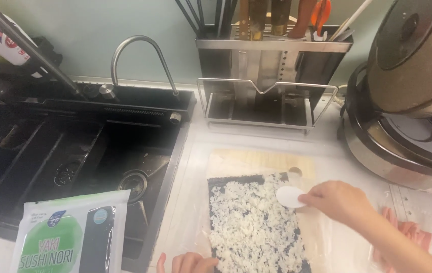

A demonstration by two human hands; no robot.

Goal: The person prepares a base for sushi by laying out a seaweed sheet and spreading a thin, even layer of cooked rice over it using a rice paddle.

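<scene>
Right hand (340, 201) gripping white paddle (290, 196), pressing rice (254, 222) on nori (226, 183), mid-counter (196, 167); left hand (188, 263) at near edge, grip unclear; rice looking sticky, nori brittle; taking paddle by handle.

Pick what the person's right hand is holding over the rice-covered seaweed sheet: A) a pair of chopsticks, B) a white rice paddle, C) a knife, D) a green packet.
B. The right hand holds a white rice paddle, its round flat blade resting at the right edge of the rice spread on the dark seaweed sheet; the left hand rests at the sheet's near edge.
</scene>
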